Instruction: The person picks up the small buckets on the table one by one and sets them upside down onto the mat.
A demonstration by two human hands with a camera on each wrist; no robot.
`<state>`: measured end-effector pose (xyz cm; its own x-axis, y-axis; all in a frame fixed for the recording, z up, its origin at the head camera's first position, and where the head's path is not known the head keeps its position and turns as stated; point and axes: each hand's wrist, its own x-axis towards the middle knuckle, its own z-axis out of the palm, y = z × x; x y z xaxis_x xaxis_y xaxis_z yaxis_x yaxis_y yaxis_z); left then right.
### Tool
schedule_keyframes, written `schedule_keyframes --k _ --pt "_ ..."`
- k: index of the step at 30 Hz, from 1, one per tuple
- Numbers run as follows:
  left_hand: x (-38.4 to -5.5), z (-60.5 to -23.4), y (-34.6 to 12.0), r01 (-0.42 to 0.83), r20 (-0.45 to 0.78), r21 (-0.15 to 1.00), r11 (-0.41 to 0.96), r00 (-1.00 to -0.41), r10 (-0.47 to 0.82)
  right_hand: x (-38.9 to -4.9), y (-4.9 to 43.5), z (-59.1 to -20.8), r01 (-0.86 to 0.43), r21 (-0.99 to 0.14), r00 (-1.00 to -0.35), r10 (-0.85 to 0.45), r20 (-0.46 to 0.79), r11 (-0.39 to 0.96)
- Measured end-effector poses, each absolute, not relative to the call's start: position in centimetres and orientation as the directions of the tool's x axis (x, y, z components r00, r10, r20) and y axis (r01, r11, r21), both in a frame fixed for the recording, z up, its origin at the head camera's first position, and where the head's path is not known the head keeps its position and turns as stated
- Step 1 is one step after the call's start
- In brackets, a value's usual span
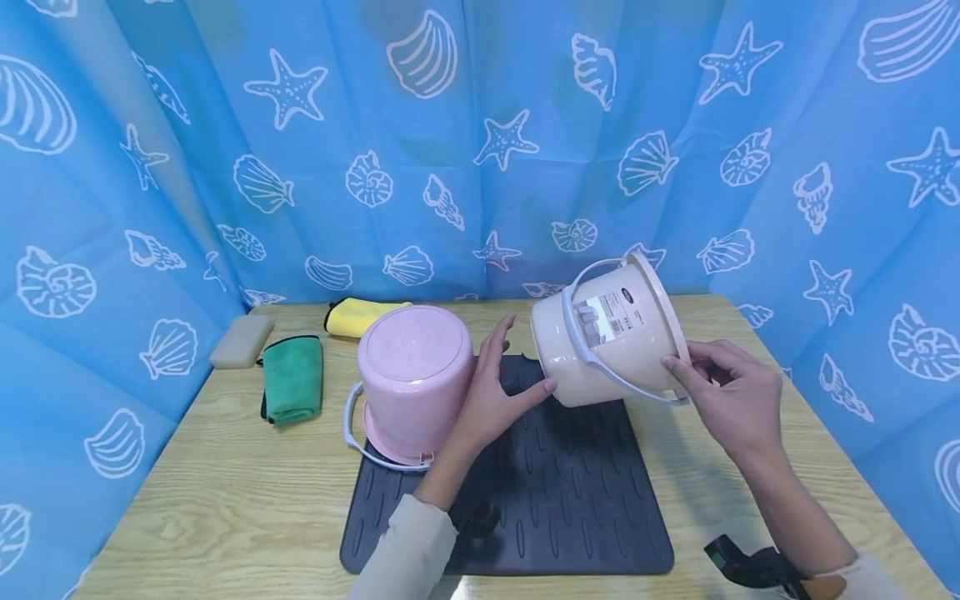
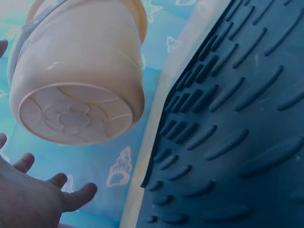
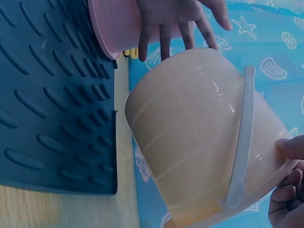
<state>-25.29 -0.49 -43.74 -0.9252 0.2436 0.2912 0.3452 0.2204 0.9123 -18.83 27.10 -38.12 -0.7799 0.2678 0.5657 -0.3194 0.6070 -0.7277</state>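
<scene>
A cream bucket [image 1: 592,333] with a pale grey handle and a paper label is held tilted in the air above the dark mat [image 1: 562,500]. My right hand [image 1: 723,392] pinches its rim, thumb on the outer wall. In the left wrist view the bucket's round base [image 2: 76,114] shows a moulded flower. My left hand [image 1: 495,392] has its fingers spread beside that base, the thumb tip close to the bucket's lower edge. Left of this hand, a pink bucket [image 1: 412,383] stands upside down on the mat's far left part, its handle hanging down to the mat.
A green cloth [image 1: 292,379] and a beige block [image 1: 242,342] lie on the wooden table [image 1: 240,500] at the left. Behind the pink bucket is a folded yellow cloth [image 1: 360,315]. A blue curtain [image 1: 450,192] with shell prints encloses the back and sides.
</scene>
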Motion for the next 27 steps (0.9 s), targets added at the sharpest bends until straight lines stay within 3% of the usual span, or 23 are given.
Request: schedule_keyframes --k 20,27 --pt "-27.2 -42.5 0.5 0.308 0.253 0.942 0.135 -0.913 0.321 -18.7 25.9 -39.8 -0.250 -0.872 -0.815 0.395 0.424 0.420" --pt "-27.6 -42.3 0.5 0.316 0.265 0.945 0.085 -0.891 0.369 -18.7 25.6 -40.3 -0.273 -0.920 -0.822 0.430 0.374 0.280"
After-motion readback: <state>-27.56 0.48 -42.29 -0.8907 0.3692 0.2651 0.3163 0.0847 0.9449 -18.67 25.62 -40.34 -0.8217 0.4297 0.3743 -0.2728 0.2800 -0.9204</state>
